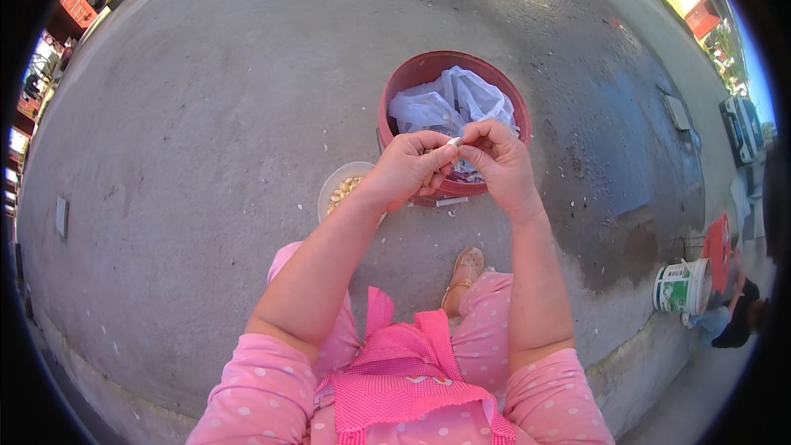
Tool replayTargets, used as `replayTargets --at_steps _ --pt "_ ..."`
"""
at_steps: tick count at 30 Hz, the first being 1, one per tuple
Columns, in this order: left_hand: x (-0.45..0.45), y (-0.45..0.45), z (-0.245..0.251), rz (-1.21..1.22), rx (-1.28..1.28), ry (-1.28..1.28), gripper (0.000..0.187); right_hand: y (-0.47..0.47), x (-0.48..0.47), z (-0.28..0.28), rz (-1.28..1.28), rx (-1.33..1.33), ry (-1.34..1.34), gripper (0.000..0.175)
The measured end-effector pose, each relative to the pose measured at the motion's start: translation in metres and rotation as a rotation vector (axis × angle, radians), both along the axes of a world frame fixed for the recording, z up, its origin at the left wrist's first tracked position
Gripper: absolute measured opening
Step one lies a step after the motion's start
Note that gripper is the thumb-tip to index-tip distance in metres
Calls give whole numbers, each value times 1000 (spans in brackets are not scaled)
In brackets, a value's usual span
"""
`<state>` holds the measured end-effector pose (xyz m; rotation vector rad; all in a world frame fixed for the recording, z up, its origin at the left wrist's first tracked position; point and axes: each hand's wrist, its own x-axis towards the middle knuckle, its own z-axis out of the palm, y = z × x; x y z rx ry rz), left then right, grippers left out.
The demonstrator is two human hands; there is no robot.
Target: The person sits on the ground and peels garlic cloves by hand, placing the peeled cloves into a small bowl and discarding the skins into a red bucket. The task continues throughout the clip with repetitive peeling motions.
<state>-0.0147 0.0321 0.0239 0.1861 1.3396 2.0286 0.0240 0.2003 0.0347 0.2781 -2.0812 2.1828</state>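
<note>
My left hand (pixel 408 167) and my right hand (pixel 503 167) meet over the near side of a red bucket (pixel 385 114). Pinched between their fingertips is a small whitish nut or clove (pixel 455 141); its exact kind is unclear. Brownish bits show within the curled fingers of my left hand, partly hidden. Inside the bucket lies a crumpled white plastic bag (pixel 426 108), with pale scraps (pixel 471 177) near the bucket's front wall. Left of the bucket, a pale bowl (pixel 322 201) holds several peeled yellowish pieces (pixel 343 190). My left forearm covers part of this bowl.
Concrete ground (pixel 216 136) bears scattered pale flakes, with a dark wet patch (pixel 612 167) to the right. At far right, a white-and-green pail (pixel 675 288) lies beside a red basin (pixel 717 250) and another person (pixel 735 315). A vehicle (pixel 741 130) stands beyond.
</note>
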Motion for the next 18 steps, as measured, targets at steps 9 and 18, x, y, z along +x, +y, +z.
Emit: replayTargets --at_steps 9,18 --pt "8 0 -1 -2 -1 -17 21 2 4 -7 -34 100 50 8" --pt "7 -5 -2 38 -22 -11 19 -5 -1 -10 -81 346 218 12"
